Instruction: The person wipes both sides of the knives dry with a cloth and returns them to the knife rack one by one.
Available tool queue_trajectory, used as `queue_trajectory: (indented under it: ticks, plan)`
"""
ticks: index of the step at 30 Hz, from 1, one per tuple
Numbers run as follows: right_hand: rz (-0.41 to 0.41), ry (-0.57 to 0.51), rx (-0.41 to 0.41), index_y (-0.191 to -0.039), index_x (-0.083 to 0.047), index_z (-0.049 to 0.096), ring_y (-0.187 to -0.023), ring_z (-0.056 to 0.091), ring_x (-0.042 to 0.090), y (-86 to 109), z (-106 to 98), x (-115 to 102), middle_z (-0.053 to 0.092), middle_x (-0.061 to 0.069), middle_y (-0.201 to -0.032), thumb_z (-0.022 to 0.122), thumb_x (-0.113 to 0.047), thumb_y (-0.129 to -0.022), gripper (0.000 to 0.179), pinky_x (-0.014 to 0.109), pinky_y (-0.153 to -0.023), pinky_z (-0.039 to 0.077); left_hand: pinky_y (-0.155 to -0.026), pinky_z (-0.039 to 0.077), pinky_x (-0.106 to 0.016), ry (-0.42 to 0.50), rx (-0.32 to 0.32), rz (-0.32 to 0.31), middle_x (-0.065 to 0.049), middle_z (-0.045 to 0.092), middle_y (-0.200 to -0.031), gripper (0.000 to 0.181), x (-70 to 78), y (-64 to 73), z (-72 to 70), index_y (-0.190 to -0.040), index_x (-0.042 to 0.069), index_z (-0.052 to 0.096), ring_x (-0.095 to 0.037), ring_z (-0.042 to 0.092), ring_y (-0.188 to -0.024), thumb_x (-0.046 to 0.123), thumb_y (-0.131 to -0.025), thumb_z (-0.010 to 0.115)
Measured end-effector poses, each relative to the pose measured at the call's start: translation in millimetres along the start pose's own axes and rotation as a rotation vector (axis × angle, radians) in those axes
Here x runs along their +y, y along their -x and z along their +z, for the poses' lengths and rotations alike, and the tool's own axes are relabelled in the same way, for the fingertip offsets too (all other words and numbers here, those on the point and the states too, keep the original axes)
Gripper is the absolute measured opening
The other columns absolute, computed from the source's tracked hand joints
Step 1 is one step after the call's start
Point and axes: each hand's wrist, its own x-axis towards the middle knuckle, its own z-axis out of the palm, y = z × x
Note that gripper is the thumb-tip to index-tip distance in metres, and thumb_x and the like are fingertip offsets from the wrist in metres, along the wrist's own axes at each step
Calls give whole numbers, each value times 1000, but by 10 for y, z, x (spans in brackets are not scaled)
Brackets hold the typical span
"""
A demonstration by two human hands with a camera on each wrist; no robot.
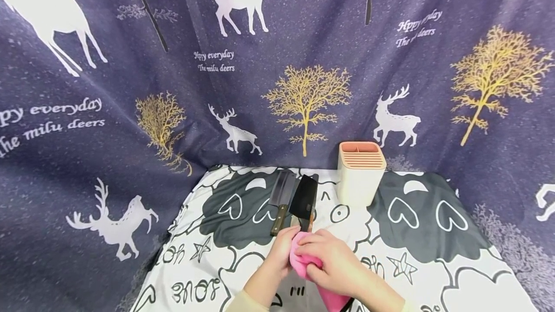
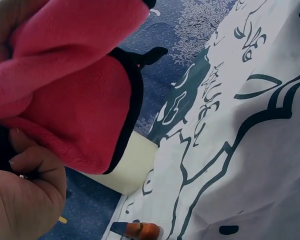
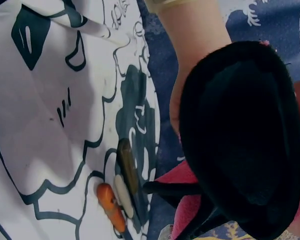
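Observation:
Both hands hold a bunched pink cloth with black edging over the near part of the table. My left hand grips its left side; in the left wrist view its thumb presses by a dark part. From the right, my right hand grips the folds with curled fingers. A large dark oval fills much of the right wrist view beside the cloth; I cannot tell what it is. Just beyond the hands lie a black-bladed cleaver, a grey-bladed cleaver with a brown handle, and an orange handle.
A cream knife block with an orange slotted top stands at the back right of the table. The table wears a black-and-white patterned cloth. Behind it hangs a dark blue curtain with deer and trees.

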Motion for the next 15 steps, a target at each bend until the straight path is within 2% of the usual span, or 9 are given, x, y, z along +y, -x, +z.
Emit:
queue_trajectory:
  ticks: [6, 9, 15]
  plan:
    - [-111, -19, -27, -101, -25, 75, -93, 60, 11, -20, -2, -44, 72, -12, -109, 73, -8, -68, 38, 21, -83, 50, -70, 56, -20, -17, 38, -5, 4, 67, -78, 30, 24, -27, -27, -99, 6, 69, -7, 65, -72, 23, -106, 45]
    - [-105, 13, -23, -101, -27, 74, -94, 59, 11, -21, 19, -58, 70, -14, -108, 74, -9, -67, 38, 22, -80, 51, -68, 56, -20, -6, 42, -12, 5, 67, -76, 31, 16, -41, -43, -96, 9, 69, -7, 65, -70, 24, -107, 44]
    - [-65, 86, 19, -100, -28, 74, -92, 60, 12, -25, 91, -32, 69, -11, -108, 72, -9, -65, 40, 25, -75, 53, -74, 57, -21, -2, 46, -9, 6, 69, -81, 32, 13, -55, -57, -99, 8, 70, -7, 66, -77, 25, -106, 44]
